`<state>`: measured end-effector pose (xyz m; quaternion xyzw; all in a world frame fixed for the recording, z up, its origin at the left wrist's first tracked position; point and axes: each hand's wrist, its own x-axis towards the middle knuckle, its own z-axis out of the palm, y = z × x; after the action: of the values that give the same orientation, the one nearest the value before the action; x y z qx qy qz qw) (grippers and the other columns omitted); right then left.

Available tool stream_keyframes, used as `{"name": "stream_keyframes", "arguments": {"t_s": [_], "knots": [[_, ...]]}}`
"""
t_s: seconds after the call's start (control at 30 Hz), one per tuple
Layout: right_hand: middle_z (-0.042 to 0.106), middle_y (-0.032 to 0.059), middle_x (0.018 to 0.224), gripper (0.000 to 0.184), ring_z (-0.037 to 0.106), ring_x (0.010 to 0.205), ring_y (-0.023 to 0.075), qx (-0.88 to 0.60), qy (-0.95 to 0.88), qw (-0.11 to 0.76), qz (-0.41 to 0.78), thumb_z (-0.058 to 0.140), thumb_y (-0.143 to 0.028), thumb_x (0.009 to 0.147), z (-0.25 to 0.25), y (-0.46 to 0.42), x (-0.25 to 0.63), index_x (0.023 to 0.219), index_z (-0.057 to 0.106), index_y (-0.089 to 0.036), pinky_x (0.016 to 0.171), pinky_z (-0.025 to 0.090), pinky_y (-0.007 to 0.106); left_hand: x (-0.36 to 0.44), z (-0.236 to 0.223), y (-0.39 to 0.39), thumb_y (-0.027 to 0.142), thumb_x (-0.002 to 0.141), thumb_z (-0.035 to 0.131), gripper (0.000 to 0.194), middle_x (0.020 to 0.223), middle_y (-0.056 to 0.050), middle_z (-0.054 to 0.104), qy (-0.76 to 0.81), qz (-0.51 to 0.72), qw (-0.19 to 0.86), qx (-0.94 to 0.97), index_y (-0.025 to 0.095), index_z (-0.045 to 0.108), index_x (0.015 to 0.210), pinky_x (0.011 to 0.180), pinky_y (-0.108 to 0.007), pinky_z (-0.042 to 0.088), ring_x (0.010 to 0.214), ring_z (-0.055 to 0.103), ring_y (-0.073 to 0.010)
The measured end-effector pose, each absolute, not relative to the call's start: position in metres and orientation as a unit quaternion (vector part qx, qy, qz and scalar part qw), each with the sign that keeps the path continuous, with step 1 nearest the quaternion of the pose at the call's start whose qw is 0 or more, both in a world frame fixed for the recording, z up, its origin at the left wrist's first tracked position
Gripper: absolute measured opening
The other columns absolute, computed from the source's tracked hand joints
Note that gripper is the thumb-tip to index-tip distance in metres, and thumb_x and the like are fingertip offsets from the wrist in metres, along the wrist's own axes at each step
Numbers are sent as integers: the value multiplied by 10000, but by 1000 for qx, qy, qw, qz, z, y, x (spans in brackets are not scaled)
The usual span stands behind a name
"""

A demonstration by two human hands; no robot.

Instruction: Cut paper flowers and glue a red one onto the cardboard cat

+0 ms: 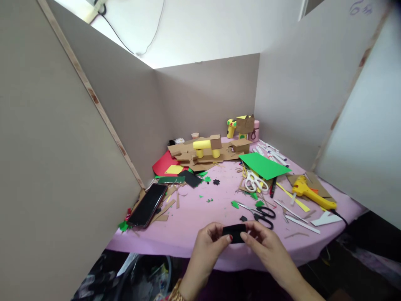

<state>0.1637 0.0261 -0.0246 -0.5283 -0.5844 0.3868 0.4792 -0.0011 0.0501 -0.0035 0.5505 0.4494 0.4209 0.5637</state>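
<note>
2 bare hands, left hand (210, 244) and right hand (261, 239), pinch a small matte black piece (234, 233), roughly rectangular, each grip closed on 1 end, over the near edge of the pink cloth-covered worktop (188, 215). Black-handled metal scissors (260, 214) lie just beyond, right; smooth green sheet (265, 165) farther right; yellow tube figure (206, 146) on flat brown cardboard (184, 151), far.

The left hand (209, 243) has a red thumbnail (231, 237), a gold-toned bracelet (176, 291), and dark purple clothing (233, 286) shows below.

a dark phone (148, 205) lies at left, and a pink bottle (256, 132) stands far back.
</note>
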Motion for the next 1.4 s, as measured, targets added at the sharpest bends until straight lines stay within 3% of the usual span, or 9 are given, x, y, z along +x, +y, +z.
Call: {"name": "stream_keyframes", "arguments": {"t_s": [0.13,0.4,0.77,0.97,1.07,1.2,1.4], "knots": [[521,-25,657,233,474,606,147,-492,-536,497,472,583,-411,804,-9,14,164,807,597,-178,573,404,252,0,6,39,349,668,693,242,556,38,499,450,429,579,528,137,598,599,547,-217,304,553,409,-106],[384,-58,524,366,376,501,129,-533,-536,484,440,559,-522,778,6,0,165,608,469,-210,475,312,245,3,17,18,394,676,664,316,489,36,462,495,446,530,524,155,537,514,520,-226,285,518,374,-108],[386,-40,559,395,436,533,149,-525,-593,466,393,401,-496,890,10,-10,166,603,414,-226,494,387,230,6,25,6,488,730,592,388,506,37,401,499,449,488,558,179,473,527,513,-225,287,530,347,-118],[509,-24,615,274,476,560,146,-513,-626,462,362,530,-443,840,17,-13,171,726,584,-199,526,405,225,10,31,-4,422,744,613,366,518,48,364,511,492,448,544,175,470,515,519,-223,279,535,314,-109],[541,-19,610,265,498,555,148,-520,-619,462,364,534,-426,839,21,-15,173,725,613,-200,525,416,220,11,35,-6,393,735,638,320,525,37,435,498,497,469,534,160,545,537,547,-217,321,545,365,-111],[543,-17,619,246,494,556,150,-524,-594,467,392,536,-413,835,23,-17,173,734,624,-208,512,422,218,10,40,-6,357,660,722,233,676,-17,629,450,489,552,504,151,694,765,618,-222,396,644,509,-142],[538,-15,618,247,479,562,152,-519,-597,464,399,546,-409,827,24,-19,172,705,614,-206,520,421,221,10,44,-4,331,632,751,251,503,27,551,463,466,607,447,134,620,548,528,-189,369,511,450,-87]]}}
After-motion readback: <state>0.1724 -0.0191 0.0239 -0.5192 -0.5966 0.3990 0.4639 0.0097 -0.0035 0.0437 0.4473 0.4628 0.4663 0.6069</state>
